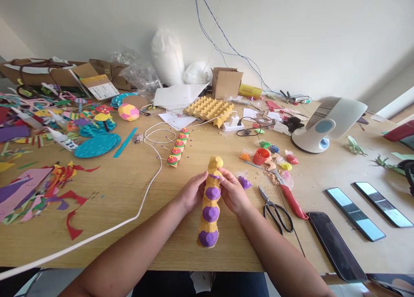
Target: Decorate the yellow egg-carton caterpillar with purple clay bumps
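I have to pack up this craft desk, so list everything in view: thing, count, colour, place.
egg-carton strip: one, yellow with purple caps, table centre, held
decorated strip: one, red, green and yellow caps, behind the hands
egg tray: one, yellow, back centre
cardboard box: one, brown, behind the tray
scissors: one, black, right of the hands
red-handled tool: one, beside the scissors
clay bags: several, mixed colours, right of centre
fan: one, white, back right
phone-like slabs: three, dark, front right
paper scraps: many, mixed colours, left side
cable: one, white, across the left half
table: one, light wood
left hand: on the held strip's left side
right hand: on its right side
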`<act>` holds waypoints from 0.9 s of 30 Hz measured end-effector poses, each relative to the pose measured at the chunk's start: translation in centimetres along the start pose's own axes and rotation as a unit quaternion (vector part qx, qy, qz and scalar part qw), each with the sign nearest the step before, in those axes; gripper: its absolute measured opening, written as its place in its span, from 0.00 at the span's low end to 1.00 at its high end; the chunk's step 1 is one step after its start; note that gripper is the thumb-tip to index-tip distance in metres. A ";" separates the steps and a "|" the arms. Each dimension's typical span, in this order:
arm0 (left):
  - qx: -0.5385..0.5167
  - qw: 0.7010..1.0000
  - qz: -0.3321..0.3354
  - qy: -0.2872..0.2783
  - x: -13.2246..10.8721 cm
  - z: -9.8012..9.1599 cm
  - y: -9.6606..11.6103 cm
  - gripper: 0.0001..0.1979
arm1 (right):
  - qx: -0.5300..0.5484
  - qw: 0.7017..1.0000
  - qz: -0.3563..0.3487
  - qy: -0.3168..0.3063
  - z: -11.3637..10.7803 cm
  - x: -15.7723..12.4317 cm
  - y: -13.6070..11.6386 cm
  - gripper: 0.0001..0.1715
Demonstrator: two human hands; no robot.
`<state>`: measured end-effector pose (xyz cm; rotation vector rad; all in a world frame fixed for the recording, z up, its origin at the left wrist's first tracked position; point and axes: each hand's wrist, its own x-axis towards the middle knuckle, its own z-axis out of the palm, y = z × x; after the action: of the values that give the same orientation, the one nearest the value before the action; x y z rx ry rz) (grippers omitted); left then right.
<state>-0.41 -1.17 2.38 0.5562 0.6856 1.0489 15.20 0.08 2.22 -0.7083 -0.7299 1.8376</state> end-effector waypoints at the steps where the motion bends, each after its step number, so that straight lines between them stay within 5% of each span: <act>1: -0.005 1.000 -0.007 0.001 0.0 0.0 0.0 0.19 | 0.007 1.000 0.001 0.002 -0.1 0.0 0.0 0.22; 19: 0.024 0.999 0.037 0.015 0.2 -0.3 -0.4 0.13 | 0.033 0.999 0.035 -0.020 -0.5 0.2 -0.3 0.22; 27: 0.013 1.000 0.013 0.000 0.1 -0.5 -0.3 0.20 | 0.032 0.999 0.023 -0.036 -0.5 0.3 -0.4 0.21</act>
<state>-0.56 -1.15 1.77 0.5886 0.6950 1.0648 15.68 0.61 2.21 -0.6258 -0.7034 1.9276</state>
